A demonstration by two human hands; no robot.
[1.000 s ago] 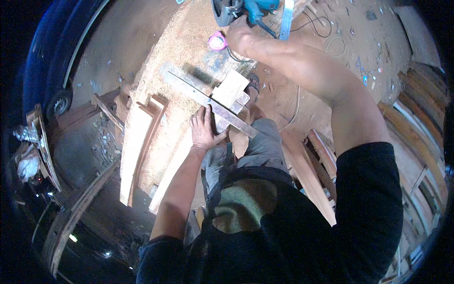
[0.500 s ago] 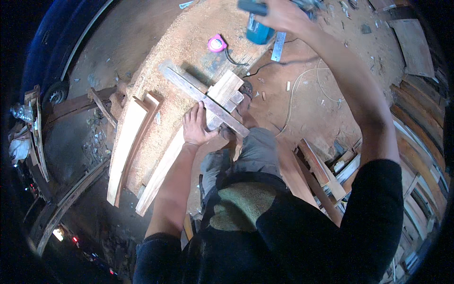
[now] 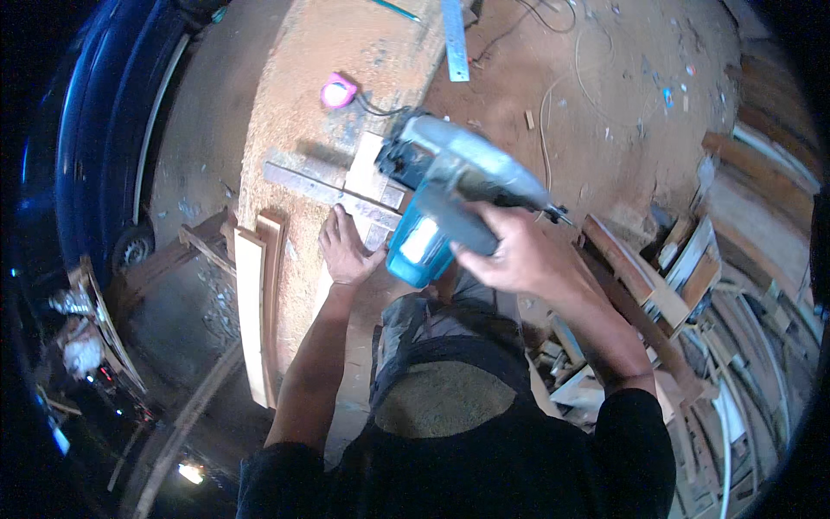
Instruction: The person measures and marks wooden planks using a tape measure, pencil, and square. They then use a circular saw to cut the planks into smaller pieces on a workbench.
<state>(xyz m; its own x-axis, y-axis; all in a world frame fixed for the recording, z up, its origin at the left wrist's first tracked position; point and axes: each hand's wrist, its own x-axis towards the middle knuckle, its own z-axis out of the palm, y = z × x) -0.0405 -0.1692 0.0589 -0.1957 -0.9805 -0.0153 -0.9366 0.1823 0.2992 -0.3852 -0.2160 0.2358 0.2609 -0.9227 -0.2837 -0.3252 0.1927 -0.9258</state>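
Observation:
My right hand [image 3: 514, 251] is wrapped around the black handle of a teal circular saw [image 3: 421, 251] with a grey guard. The saw is at the right ends of the wood pieces and hides part of them. My left hand [image 3: 348, 251] lies with fingers spread on a pale plank, its fingertips against a narrow wooden crosspiece [image 3: 311, 183]. That strip lies crosswise over the plank, whose far end [image 3: 367, 164] sticks out beyond it. Whether the blade touches the wood cannot be seen.
A pink tape measure [image 3: 338, 91], a pencil [image 3: 396, 9] and a metal ruler [image 3: 455, 43] lie on or beside the sawdust-covered bench [image 3: 298, 78]. Cut boards [image 3: 252, 320] rest at its left. Scrap wood [image 3: 640, 268] is piled at right; a cable [image 3: 546, 112] crosses the ground. A blue vehicle [image 3: 104, 112] stands at left.
My right hand has brought the saw from the far side of the bench down toward me, beside the crosspiece. My left hand stays on the wood. The view has shifted.

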